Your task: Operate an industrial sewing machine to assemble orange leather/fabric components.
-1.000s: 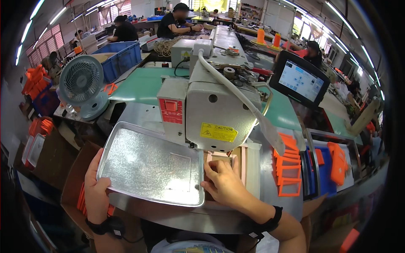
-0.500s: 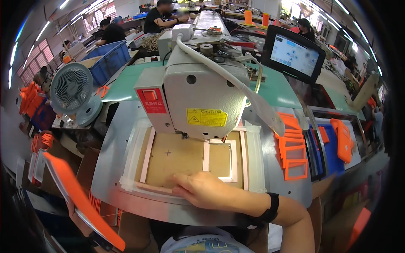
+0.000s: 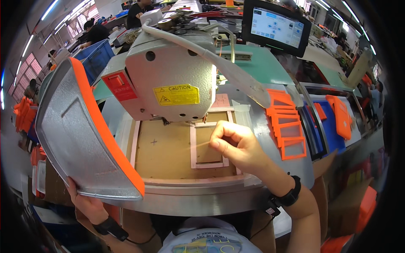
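My left hand (image 3: 87, 205) grips the lower edge of a large moulded panel (image 3: 86, 130), silver inside with an orange rim. The panel stands tilted beside the sewing machine head (image 3: 171, 76). My right hand (image 3: 236, 145) is raised over the right part of a brown template board (image 3: 162, 162), its thumb and forefinger pinched together. A faint streak runs left from the fingertips, too blurred to name. Pale strips frame the board, and a smaller pale rectangle (image 3: 193, 147) is set in it. The machine's needle area is partly hidden behind its head.
Several orange frames (image 3: 291, 126) lie overlapped at the right, next to blue sheets and an orange piece (image 3: 338, 118). A tablet-like screen (image 3: 276, 26) stands behind them. A grey cable sleeve (image 3: 236, 76) arches over the machine. Far left is a blue crate (image 3: 95, 63); other people sit further back.
My left hand has raised the panel and turned its silver side into view. My right hand has lifted off the board's near edge and moved right and away from me. The view has shifted.
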Tool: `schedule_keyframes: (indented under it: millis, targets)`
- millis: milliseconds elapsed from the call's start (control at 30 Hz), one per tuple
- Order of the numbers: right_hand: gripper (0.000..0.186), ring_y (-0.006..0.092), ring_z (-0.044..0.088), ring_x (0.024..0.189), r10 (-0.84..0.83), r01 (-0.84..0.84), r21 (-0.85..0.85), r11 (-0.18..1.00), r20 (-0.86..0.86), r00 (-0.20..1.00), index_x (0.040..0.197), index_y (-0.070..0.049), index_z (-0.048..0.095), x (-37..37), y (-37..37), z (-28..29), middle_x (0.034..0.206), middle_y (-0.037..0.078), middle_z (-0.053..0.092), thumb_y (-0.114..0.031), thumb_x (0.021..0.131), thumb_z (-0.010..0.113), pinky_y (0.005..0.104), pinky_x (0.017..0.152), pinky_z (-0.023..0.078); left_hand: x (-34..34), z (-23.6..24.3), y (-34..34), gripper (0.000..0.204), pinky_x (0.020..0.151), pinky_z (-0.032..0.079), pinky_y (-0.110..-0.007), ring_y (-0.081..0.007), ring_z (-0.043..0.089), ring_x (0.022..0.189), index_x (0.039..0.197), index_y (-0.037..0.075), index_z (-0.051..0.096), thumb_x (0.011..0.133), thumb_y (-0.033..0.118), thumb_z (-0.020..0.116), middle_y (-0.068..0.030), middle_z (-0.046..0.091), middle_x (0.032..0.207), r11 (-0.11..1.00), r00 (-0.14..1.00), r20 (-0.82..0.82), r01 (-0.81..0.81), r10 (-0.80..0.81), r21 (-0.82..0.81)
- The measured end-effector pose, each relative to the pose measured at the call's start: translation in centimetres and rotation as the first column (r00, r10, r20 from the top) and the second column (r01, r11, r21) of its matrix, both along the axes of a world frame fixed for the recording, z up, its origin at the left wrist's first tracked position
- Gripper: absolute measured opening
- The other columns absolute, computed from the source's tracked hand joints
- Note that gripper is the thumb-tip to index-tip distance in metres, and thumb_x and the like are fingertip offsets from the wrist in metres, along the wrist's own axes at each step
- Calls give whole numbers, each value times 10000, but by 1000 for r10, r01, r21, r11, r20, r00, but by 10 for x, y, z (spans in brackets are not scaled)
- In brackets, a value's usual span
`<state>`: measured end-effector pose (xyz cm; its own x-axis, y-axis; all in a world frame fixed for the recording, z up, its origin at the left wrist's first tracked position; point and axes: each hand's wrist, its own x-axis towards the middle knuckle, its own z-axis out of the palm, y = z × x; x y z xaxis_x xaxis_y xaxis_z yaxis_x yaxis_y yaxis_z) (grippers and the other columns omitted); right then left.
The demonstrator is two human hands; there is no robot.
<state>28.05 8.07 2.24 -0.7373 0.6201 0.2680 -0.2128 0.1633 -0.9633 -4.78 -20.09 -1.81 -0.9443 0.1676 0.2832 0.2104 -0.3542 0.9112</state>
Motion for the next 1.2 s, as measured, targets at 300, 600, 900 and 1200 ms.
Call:
schedule_keyframes:
  millis: [300, 600, 900, 1200]
  targets:
    - [108, 37, 513, 706, -278, 266, -109, 958, -120, 953, 876, -10, 624, -35, 19, -20, 749, -28, 581, -92, 946, 632, 211, 644, 432, 20, 15, 34, 413, 1023, 493, -378, -238, 597, 1194, 1352, -29, 499, 1000, 175, 573, -157, 586, 1344, 888, 920, 241, 188, -309, 420]
    - [158, 78, 534, 622, -404, 403, -54, 914, -13, 915, 825, 3, 626, -46, 32, -49, 699, 20, 618, -128, 911, 652, 263, 575, 442, -41, -49, 5, 283, 874, 569, -327, -185, 663, 1030, 1234, -5, 558, 1000, 153, 573, -116, 675, 1174, 791, 853, 114, 413, -510, 451]
    - [231, 94, 617, 651, 333, -374, 67, 925, 332, 883, 1079, 1, 713, -13, -7, -7, 803, 58, 690, -174, 971, 608, 266, 566, 501, 14, -37, -28, 261, 804, 595, -317, -170, 664, 977, 1255, 45, 542, 1014, 146, 536, -77, 664, 1149, 903, 941, 245, 117, -234, 414]
    - [357, 76, 608, 742, 387, -381, -76, 921, 93, 917, 1305, 27, 569, -18, -51, -1, 942, 40, 676, -148, 994, 590, 230, 675, 515, 109, 10, -24, 430, 940, 535, -390, -214, 586, 1152, 1448, 110, 412, 1027, 136, 500, -88, 568, 1299, 944, 994, 106, -35, 0, 329]
